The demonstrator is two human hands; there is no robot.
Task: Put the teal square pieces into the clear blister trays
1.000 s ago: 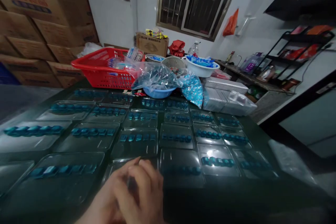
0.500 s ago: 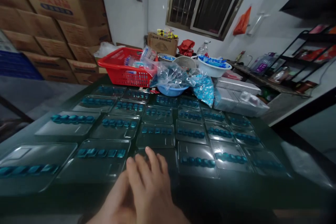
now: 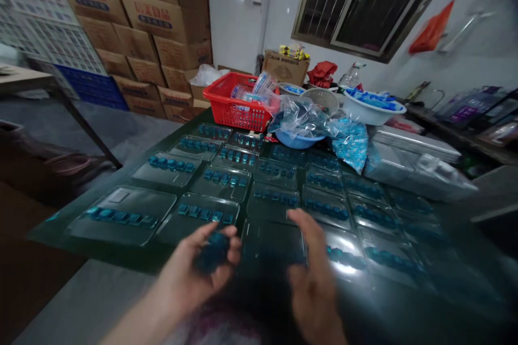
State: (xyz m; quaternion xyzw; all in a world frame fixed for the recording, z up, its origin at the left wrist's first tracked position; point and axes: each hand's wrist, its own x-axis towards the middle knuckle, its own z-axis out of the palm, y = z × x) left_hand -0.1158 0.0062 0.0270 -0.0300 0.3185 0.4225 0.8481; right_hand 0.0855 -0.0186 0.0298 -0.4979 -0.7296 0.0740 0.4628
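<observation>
My left hand [image 3: 190, 272] is cupped and shut on a small clump of translucent blue pieces [image 3: 212, 252], blurred by motion, above the near edge of the dark green table [image 3: 133, 256]. My right hand [image 3: 313, 269] is open, its fingers spread and holding nothing. Its fingertips are over a clear plastic blister tray [image 3: 273, 242], and I cannot tell if they touch it. Several similar trays [image 3: 198, 226] lie in rows across the table, most with a line of blue pieces [image 3: 204, 213] in them.
Beyond the trays are a red plastic basket [image 3: 238, 108], a blue bowl [image 3: 295, 140] under a clear bag, and a white bowl of blue packets [image 3: 372, 108]. Silver foil packs [image 3: 416, 161] lie at right. Cardboard cartons [image 3: 154, 27] are stacked at back left.
My hands were close together at the near trays and have moved apart. My left hand now holds blue pieces. The view has swung left, showing more floor and cartons.
</observation>
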